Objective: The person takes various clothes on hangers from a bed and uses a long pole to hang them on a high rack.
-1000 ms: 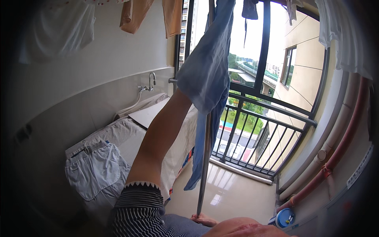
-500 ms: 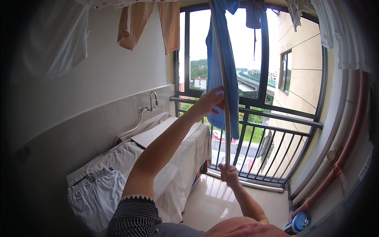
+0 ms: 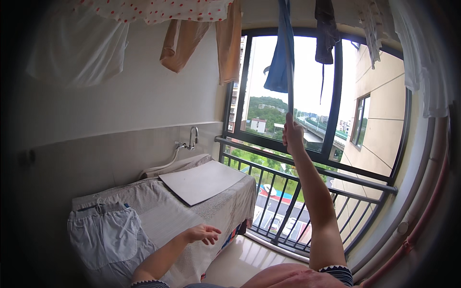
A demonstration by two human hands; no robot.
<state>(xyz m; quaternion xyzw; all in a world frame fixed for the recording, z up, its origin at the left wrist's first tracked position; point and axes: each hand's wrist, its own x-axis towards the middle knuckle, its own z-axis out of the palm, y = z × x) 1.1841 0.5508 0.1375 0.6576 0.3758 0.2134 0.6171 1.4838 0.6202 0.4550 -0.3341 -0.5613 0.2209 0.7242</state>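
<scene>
My right hand [image 3: 292,135] is raised, its fingers wrapped round the lower end of a slim metal pole [image 3: 290,96]. The pole runs up past a blue garment [image 3: 276,67], which hangs high in front of the window; whether the two are joined up there I cannot see. My left hand [image 3: 203,234] is held low over the cloth-covered surface [image 3: 168,223], fingers apart and nothing in them. Light grey shorts [image 3: 108,235] with a drawstring lie on that cloth, left of my left forearm.
Overhead hang tan trousers [image 3: 228,45], a dark garment [image 3: 324,33] and several white pieces. A white board [image 3: 204,181] lies on the cloth below a wall tap [image 3: 193,137]. Dark railings [image 3: 307,161] cross the window front. Pipes [image 3: 408,245] run down the right wall.
My left hand has come down from beside the blue garment to above the cloth. My right hand has risen with the pole, and the blue garment now hangs higher.
</scene>
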